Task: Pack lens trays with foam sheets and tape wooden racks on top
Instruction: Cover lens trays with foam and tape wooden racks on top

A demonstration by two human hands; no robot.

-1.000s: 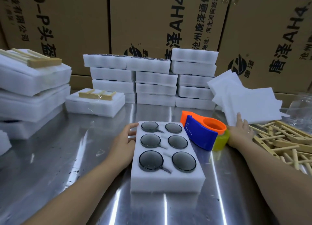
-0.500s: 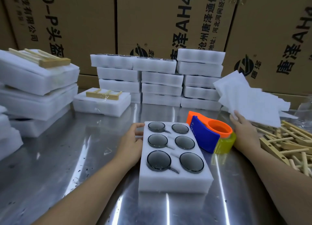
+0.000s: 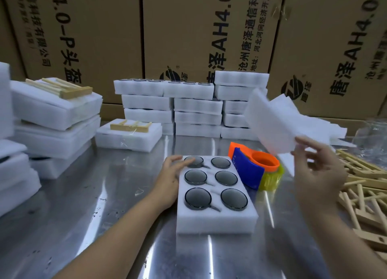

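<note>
Six lenses (image 3: 198, 197), one tray (image 3: 215, 220), one sheet (image 3: 272, 127) aloft

By my left hand (image 3: 169, 180) I see a white lens tray (image 3: 215, 220) with 6 dark grey lenses (image 3: 198, 197); right of that hand, an orange-and-blue tape dispenser (image 3: 248, 169) with yellow tape (image 3: 270, 179); in my right hand (image 3: 320, 174), a white foam sheet (image 3: 272, 123).

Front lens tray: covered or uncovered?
Uncovered: all six lenses show in the lens tray; the foam sheet is in the right hand, held clear of it.
</note>
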